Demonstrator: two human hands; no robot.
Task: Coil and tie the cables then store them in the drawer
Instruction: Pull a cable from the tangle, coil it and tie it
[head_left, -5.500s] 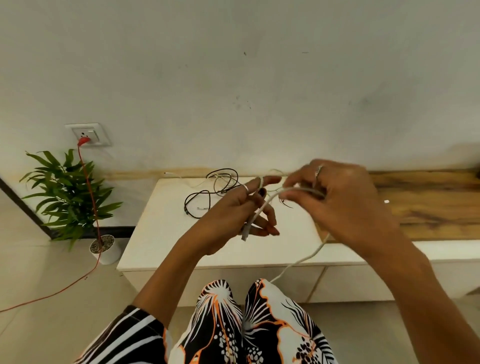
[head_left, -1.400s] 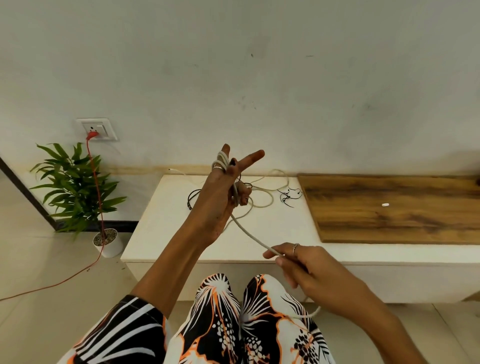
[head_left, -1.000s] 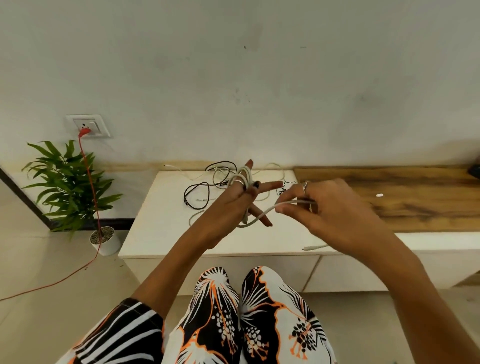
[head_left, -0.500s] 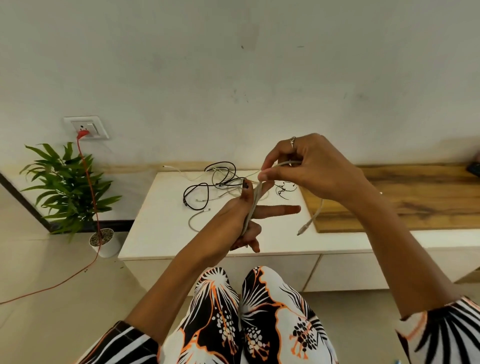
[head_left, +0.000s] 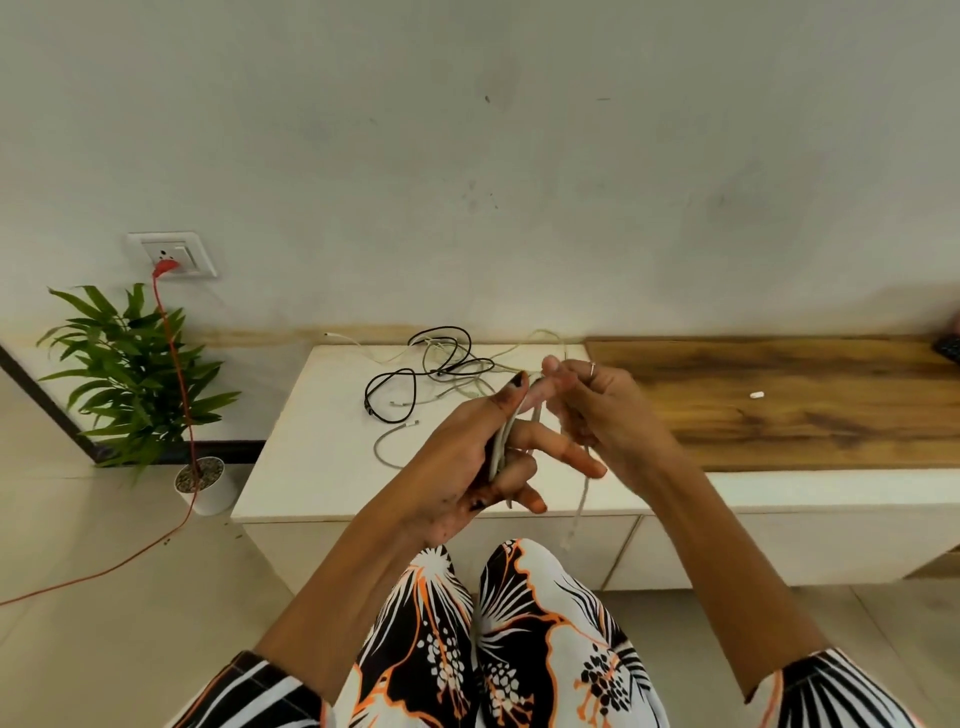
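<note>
Both hands wind a white cable above the front edge of the surface (head_left: 322, 467).

The left hand (head_left: 467, 467) has its fingers (head_left: 566, 452) partly spread, with loops of the white cable (head_left: 500, 447) wrapped round them. The right hand (head_left: 608, 415), just beside it, pinches the same cable with curled fingers; the loose end hangs below. How the loops cross between the hands is hidden. Behind the hands, a tangle of cables (head_left: 436, 374) lies on the surface. Half a second ago the right hand was raised above the left; now it sits level with it.
</note>
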